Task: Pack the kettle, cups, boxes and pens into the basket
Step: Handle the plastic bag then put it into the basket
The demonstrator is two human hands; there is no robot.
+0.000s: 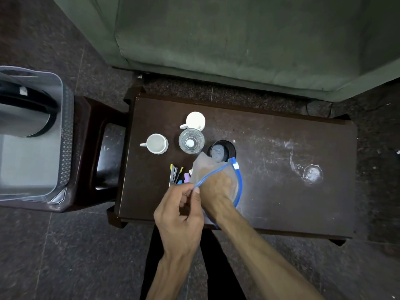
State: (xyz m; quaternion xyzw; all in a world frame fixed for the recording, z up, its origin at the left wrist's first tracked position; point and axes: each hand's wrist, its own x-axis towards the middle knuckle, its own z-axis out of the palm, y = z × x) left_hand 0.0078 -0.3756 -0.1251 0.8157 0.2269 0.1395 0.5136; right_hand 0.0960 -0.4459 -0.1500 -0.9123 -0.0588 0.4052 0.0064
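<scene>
Pinched between thumb and forefinger of my left hand (179,215) is the blue zip edge of a clear pouch (216,176), holding its mouth open, while my right hand (216,187) is pushed down inside it; through the plastic I cannot tell whether those fingers are closed on anything. The pouch lies near the front edge of the dark table (281,191), just beside the pens (176,174), which sit in a loose bundle to its left with a couple of small coloured bits I take for caps or erasers. Behind it stand a black cup (221,150), touching or nearly touching the pouch, a clear glass (191,141), and two white cups (157,143) (195,120). The kettle (23,113) already lies in the grey basket (65,135) on the stool (86,152) to my left, well apart from the rest. So I judge the kettle step done and the small items now in hand, the pouch being readied, probably for the pens. No boxes show anywhere in view. Next I should draw my right hand out, gather the pens together so none roll off, and slide them in while my left keeps the mouth wide.
</scene>
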